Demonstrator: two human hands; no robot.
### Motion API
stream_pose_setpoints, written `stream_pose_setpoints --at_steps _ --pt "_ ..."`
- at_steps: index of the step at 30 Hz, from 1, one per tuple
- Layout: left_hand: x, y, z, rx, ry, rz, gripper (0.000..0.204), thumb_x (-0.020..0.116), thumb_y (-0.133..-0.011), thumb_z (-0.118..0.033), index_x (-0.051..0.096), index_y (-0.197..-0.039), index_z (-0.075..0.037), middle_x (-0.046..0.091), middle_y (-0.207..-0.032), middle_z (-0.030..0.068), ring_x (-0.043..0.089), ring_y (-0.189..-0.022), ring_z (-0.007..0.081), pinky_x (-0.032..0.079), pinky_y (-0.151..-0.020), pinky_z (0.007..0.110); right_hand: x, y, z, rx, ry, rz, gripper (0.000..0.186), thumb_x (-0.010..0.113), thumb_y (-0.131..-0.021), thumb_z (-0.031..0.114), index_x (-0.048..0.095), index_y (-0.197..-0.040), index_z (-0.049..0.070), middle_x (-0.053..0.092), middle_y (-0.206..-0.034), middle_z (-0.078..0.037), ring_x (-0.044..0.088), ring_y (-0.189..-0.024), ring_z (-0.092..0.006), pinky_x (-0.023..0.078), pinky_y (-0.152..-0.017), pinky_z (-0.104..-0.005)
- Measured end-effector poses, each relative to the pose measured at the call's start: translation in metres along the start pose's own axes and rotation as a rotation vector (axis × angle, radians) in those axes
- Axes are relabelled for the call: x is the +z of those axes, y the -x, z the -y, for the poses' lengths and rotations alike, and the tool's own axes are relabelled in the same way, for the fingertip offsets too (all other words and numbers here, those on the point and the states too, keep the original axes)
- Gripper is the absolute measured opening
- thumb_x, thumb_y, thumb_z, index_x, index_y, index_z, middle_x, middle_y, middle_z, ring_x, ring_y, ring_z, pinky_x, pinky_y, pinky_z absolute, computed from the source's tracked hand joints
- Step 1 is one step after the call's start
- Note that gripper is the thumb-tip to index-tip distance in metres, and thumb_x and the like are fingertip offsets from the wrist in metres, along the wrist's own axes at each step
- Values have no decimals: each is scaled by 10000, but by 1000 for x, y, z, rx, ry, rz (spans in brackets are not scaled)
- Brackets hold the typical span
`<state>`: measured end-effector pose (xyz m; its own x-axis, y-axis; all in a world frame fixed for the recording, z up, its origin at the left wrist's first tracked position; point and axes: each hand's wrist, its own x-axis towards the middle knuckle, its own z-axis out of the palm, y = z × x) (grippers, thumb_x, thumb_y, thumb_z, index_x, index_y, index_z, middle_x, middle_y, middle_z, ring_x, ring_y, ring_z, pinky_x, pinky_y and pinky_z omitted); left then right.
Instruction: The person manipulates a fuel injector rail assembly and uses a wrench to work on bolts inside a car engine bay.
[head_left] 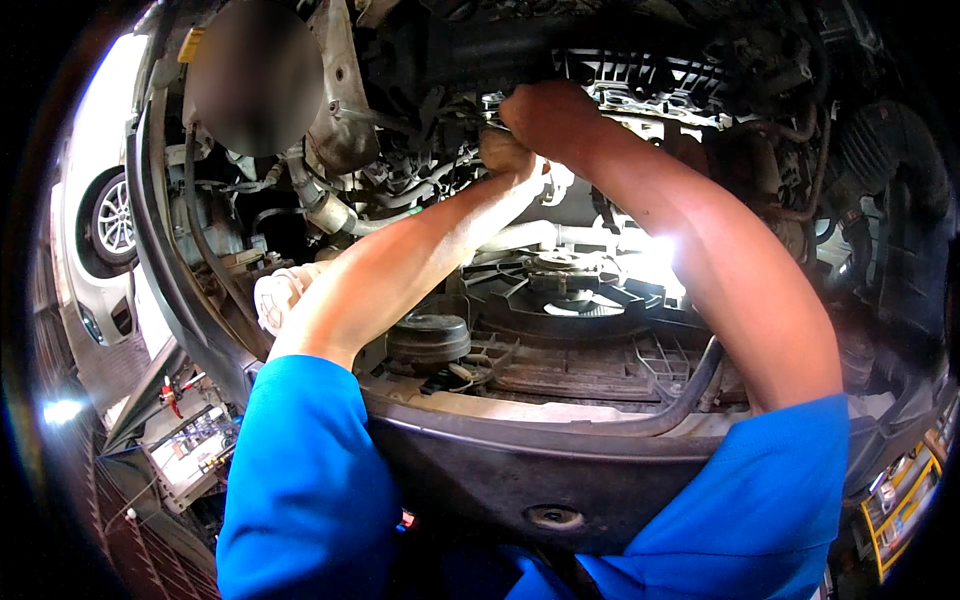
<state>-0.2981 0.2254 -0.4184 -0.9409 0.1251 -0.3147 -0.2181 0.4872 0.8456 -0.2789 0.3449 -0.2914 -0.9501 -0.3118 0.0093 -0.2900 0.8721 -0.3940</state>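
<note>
Both my arms, in blue sleeves, reach over the front of a car into its engine bay. My left hand (506,152) is closed low among the engine parts, beside the metal pipework. Right next to it and slightly higher, my right hand (548,116) is curled into a fist shape. Whatever the fingers of either hand grip is hidden behind the hands. Beyond them lies a brightly lit ribbed engine part (650,82). Below the wrists runs a pale pipe (570,237), with a black cooling fan (570,300) under it. A strong light glares beside my right forearm.
The dark front panel (470,470) of the car crosses before me. A round black part (428,338) and a pale plastic reservoir (288,298) sit by my left forearm. A black hose (695,390) bends near my right. Leftward are a silver car (100,290) and a tool cart (180,470).
</note>
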Motion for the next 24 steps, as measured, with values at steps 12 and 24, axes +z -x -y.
stream_pose_setpoints --at_steps 12,24 --pt "-5 16 -7 163 -1323 85 284 709 -732 -309 627 -665 -45 637 -626 79 628 -530 148 507 -489 286 3 4 -9 -77 -64 -166 141 523 -763 133 639 -725 62 627 -740 -155 631 -708 -330 513 -608 -421" --pt "-22 15 -21 2 -331 -44 280 655 -649 -310 475 -555 -118 480 -569 35 495 -511 156 338 -417 326 10 -3 -5 -122 -6 -199 167 513 -781 155 637 -700 75 626 -727 -132 625 -701 -318 509 -601 -414"
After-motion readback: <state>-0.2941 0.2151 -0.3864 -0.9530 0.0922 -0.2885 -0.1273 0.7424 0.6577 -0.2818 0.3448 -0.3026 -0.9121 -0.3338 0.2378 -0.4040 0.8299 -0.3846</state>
